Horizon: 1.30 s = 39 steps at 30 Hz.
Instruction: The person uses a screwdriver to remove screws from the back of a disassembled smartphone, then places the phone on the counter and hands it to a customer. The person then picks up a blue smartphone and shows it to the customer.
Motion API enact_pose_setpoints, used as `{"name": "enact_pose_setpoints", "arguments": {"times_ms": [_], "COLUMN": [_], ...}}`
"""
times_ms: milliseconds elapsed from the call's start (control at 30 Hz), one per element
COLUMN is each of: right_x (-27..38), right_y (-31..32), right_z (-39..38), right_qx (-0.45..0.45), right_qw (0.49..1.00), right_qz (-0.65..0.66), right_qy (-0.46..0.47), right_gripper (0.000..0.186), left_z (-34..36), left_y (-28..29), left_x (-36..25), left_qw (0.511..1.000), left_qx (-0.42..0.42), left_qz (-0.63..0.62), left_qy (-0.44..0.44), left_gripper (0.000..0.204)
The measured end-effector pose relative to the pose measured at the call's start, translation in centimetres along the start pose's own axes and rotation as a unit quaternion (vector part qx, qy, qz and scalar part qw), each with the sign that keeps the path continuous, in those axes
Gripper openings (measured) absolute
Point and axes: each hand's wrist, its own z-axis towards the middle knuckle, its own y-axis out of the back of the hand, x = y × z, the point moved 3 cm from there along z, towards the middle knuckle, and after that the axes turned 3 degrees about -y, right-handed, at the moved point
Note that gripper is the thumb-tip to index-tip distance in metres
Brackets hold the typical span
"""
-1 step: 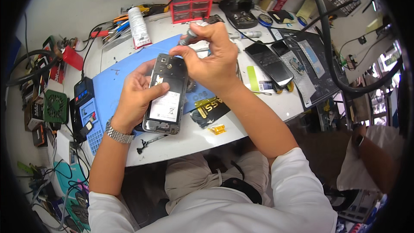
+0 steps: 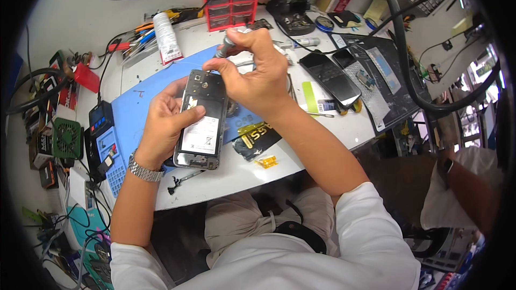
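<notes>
- Holds the opened phone (image 2: 210, 113) over the worktop (image 2: 231, 183), with the left grip (image 2: 162, 121) clasping its left edge, apparently to steady the thin, flat body.
- Pinches a grey cylinder (image 2: 224, 48) in the right grip (image 2: 258, 70) near the phone's top end, probably for fine control.
- Has a crinkled black pouch (image 2: 255, 142) within reach.
- Has a smooth blue mat (image 2: 134, 115) underneath, likely as protection.
- Has boxy red drawers (image 2: 232, 9) behind.

Red drawer unit (image 2: 231, 9) stands near 12 o'clock; blue-rimmed roll (image 2: 324, 23) at 1; thick black hose (image 2: 402, 43) arches at 2; green square housing (image 2: 67, 138), round grille, at 9.
</notes>
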Motion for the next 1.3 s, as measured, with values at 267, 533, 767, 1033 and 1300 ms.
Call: {"name": "enact_pose_setpoints", "arguments": {"times_ms": [267,533,767,1033,1300], "right_x": [0.2,-1.4,0.1,1.0,0.4], "right_y": [0.2,1.1,3.4,1.4,1.5], "right_z": [0.3,2.7,2.5,2.1,2.1], "right_qx": [0.003,0.013,0.572,0.576,0.525], "right_qw": [0.999,0.927,0.751,0.707,0.755], "right_qz": [0.027,0.115,-0.135,-0.214,-0.201], "right_qy": [-0.024,-0.356,-0.3,-0.349,-0.337], "right_gripper": [0.037,0.038,0.017,0.027,0.018], "left_z": [0.1,1.2,1.7,1.7,1.9], "left_y": [-0.6,1.2,2.7,3.4,3.8], "left_x": [-0.7,-0.7,-0.4,-0.9,-1.0], "left_qw": [0.998,0.996,0.993,0.99,0.987], "left_qx": [-0.003,-0.085,-0.1,-0.113,-0.125], "left_qz": [0.067,0.027,-0.01,0.004,0.006], "left_qy": [0.008,-0.022,-0.058,-0.081,-0.096], "left_gripper": [0.066,0.067,0.064,0.065,0.068]}}
